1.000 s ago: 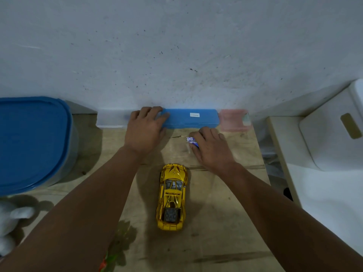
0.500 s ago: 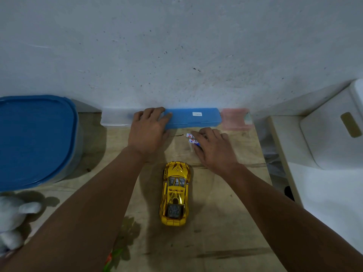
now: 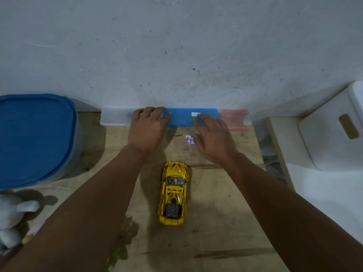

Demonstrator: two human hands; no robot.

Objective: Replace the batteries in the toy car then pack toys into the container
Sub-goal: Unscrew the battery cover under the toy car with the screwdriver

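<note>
A shiny yellow toy car [image 3: 173, 193] stands on the wooden table, nose toward the wall. Two small white batteries [image 3: 189, 139] lie beyond it, just left of my right hand. A long blue case [image 3: 183, 118] rests against the wall. My left hand [image 3: 147, 129] lies on the case's left end, fingers spread over it. My right hand [image 3: 213, 139] hovers open, fingertips reaching the case's front edge near its white label; it holds nothing.
A big container with a blue lid [image 3: 35, 138] fills the left. A clear box [image 3: 115, 117] and a pink box [image 3: 234, 118] flank the blue case. A white plush toy [image 3: 11, 222] sits bottom left. White furniture [image 3: 324, 134] stands right of the table.
My right hand has lifted off the batteries and moved forward to the blue case, leaving both batteries on the table. My left hand stays on the case.
</note>
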